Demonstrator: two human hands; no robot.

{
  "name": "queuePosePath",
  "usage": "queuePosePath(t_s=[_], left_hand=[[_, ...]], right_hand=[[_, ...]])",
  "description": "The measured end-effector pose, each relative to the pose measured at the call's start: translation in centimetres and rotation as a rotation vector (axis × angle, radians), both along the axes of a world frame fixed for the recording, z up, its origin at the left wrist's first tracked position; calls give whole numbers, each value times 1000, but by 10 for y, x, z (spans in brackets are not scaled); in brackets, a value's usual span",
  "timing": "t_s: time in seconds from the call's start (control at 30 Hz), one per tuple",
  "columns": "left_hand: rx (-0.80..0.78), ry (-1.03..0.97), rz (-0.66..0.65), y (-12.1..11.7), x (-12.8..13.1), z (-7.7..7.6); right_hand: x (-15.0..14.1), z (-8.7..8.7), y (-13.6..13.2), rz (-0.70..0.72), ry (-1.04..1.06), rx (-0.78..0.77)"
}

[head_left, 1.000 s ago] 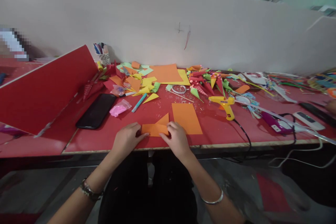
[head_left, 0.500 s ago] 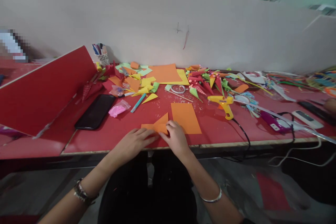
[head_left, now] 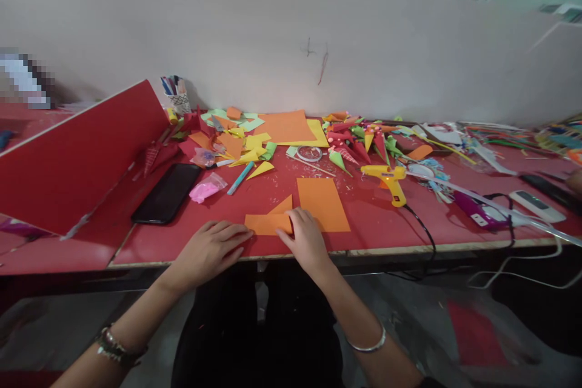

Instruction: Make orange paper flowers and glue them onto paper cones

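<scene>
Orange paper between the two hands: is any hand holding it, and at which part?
The right hand holds the paper at its right end. The left hand is at its near left corner, with no grip visible.

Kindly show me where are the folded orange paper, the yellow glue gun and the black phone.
Folded orange paper (head_left: 266,225): head view, strip's middle.
Yellow glue gun (head_left: 391,177): head view, body.
Black phone (head_left: 166,193): head view, screen.

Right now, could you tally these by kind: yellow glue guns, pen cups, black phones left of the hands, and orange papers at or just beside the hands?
Yellow glue gun: 1
Pen cup: 1
Black phone: 1
Orange papers, apparently one folded piece plus one flat sheet: 2
Total: 5
</scene>
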State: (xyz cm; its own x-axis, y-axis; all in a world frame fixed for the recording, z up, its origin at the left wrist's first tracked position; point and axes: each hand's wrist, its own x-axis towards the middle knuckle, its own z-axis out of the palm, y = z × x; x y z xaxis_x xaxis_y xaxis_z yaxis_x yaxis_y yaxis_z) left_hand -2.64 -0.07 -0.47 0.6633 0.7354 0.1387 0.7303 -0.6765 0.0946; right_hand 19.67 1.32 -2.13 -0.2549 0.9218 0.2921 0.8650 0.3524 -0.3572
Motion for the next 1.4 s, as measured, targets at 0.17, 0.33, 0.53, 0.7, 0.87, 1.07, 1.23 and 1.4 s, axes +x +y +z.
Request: queuePosePath(t_s=[0.17,0.33,0.53,0.7,0.87,1.07,1.23,1.4], left_hand=[[10,-11,1,1,-3,-3],[2,-35,9,-1,-2,-6],[-21,-63,-10,2,-6,-2],[-31,-93,-17,5,-11,-1],[-52,-105,-14,5,-14,-2],[-66,-105,-20,2,-13,1],[-65,-114,-11,-3,-9,4],[-22,-91,31,-5,-3,3]], right_hand=[[-11,5,-20,186,-147,157],[-14,2,-31,317,-191,94],[10,0,-29,241,-165,94],[28,0,-32,220,-149,89],[37,2,-34,224,-144,71],[52,5,-36,253,-133,117],[47,18,-20,236,41,57],[20,26,8,335,54,-132]])
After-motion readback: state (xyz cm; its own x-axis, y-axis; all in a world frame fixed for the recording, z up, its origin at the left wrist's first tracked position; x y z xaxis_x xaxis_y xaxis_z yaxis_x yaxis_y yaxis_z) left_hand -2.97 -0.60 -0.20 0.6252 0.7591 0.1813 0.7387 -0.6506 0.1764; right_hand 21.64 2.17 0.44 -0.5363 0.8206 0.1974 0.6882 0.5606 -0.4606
